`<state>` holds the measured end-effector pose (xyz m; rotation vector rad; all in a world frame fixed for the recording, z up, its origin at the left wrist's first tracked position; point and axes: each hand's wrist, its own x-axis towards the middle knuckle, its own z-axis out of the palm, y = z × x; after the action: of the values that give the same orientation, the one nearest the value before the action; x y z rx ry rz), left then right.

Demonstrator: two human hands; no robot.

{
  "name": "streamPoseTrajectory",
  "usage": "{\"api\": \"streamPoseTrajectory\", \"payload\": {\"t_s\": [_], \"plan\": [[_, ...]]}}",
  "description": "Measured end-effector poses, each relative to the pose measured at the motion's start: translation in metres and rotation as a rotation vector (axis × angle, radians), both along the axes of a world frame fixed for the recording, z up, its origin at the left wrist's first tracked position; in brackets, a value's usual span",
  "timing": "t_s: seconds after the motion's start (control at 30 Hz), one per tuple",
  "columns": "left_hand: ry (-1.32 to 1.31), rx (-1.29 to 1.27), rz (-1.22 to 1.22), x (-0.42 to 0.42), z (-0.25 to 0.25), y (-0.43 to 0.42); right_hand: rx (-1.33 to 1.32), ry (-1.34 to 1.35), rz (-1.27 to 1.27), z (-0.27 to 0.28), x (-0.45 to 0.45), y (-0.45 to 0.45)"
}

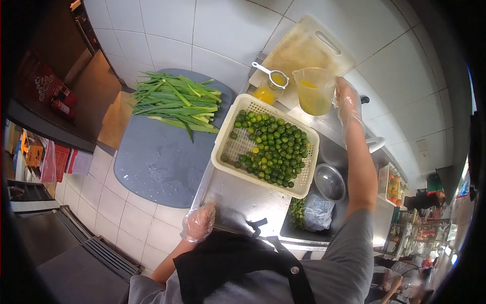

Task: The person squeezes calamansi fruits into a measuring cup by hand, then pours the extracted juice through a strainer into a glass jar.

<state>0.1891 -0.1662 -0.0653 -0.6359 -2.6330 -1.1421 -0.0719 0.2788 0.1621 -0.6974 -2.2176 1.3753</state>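
Note:
My right hand (347, 100), in a clear plastic glove, grips a translucent plastic jug (315, 93) by its handle side. Cloudy yellow-green liquid fills part of the jug, which is above the counter near the wall. Just left of it, a small white-handled strainer (278, 78) rests over a container of yellow juice (265, 95). My left hand (199, 223), gloved too, is at the counter's front left edge with its fingers curled; whether anything is inside them I cannot make out. Between my hands stands a cream perforated basket (217, 152) holding many small green citrus fruits (276, 144).
Long green leaves (174, 101) lie on a grey board (157, 157) at left. A cutting board (298, 45) leans on the wall. The sink holds a metal bowl (330, 182), a plastic bag (319, 212) and cut green pieces (297, 213). People (400, 278) are at lower right.

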Motion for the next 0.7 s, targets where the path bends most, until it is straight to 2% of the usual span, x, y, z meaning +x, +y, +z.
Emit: {"api": "streamPoseTrajectory", "payload": {"t_s": [0.07,0.17,0.2,0.27,0.3,0.37,0.4,0.47,0.57,0.7], "plan": [[-0.034,-0.037,-0.017,-0.001,0.004,-0.001,0.286,0.072,0.175,-0.011,-0.004,0.017],[-0.066,-0.023,-0.009,-0.001,0.009,0.0,0.387,0.088,0.247,-0.015,-0.007,0.026],[-0.066,-0.023,-0.009,0.0,0.003,0.0,0.386,0.088,0.247,-0.012,-0.005,0.023],[-0.146,0.011,-0.034,0.004,-0.015,-0.002,0.629,0.005,0.239,0.0,0.001,0.008],[-0.147,0.011,-0.034,0.003,-0.012,-0.002,0.629,0.005,0.238,0.004,0.003,0.003],[-0.025,0.021,-0.016,0.0,-0.006,0.0,0.85,-0.099,0.215,0.009,0.004,-0.006],[-0.026,0.022,-0.015,0.0,-0.006,-0.001,0.85,-0.099,0.216,0.013,0.004,-0.013],[-0.034,0.03,-0.014,0.001,-0.007,-0.002,0.386,-0.146,0.063,0.019,0.003,-0.025],[0.035,0.012,0.007,0.0,-0.003,0.0,0.465,-0.231,0.023,0.021,-0.003,-0.022],[0.023,0.026,0.014,0.002,-0.011,0.0,0.48,-0.204,0.058,0.019,-0.006,-0.022]]}}
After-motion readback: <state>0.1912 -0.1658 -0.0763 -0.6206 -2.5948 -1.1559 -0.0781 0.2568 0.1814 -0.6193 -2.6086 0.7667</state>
